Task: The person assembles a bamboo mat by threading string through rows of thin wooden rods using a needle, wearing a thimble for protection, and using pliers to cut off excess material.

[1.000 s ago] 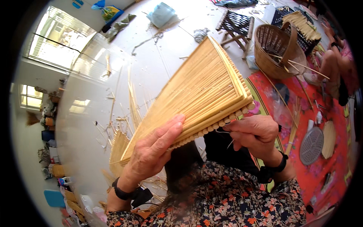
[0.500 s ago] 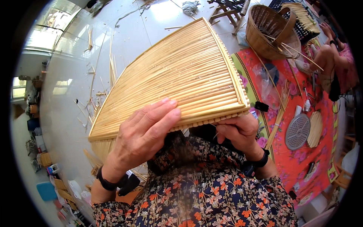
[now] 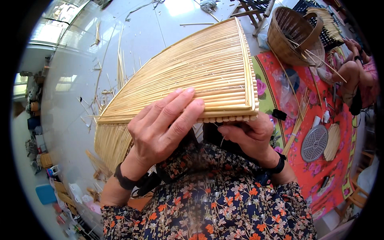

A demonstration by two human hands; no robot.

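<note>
Straw-yellow reed panel, held up by two hands

Can count one reed panel (image 3: 188, 72), raised in front of one flowered shirt (image 3: 208, 200), made from many thin stalks laid side by side. Below its left end, can see one more slatted piece (image 3: 110, 140); joined or separate, cannot tell. On the upper face, near the lower edge, four fingers of the left hand (image 3: 156, 124), almost straight and gripping the panel, with thumb hidden. Under the right corner, one right hand (image 3: 258, 138), with thumb extended and most fingers covered; closed on something or not, cannot tell. Just beside this thumb, one thin pale strand (image 3: 223, 141). On the wrists, two black bands (image 3: 126, 182), one for each.

As for containers, can count one wicker basket (image 3: 280, 48) with arched handle, holding at least two pale sticks (image 3: 336, 73), with ends leaning out over the rim. Behind it, one dark lattice crate (image 3: 333, 43) with many cut stalks (image 3: 327, 25) at its top. On one red flowered cloth (image 3: 336, 180), can count one grey perforated disc (image 3: 314, 143), one tied stalk bundle (image 3: 297, 128) and one clear plastic bag (image 3: 285, 96). At the far right, one seated co-worker (image 3: 366, 78)
</note>
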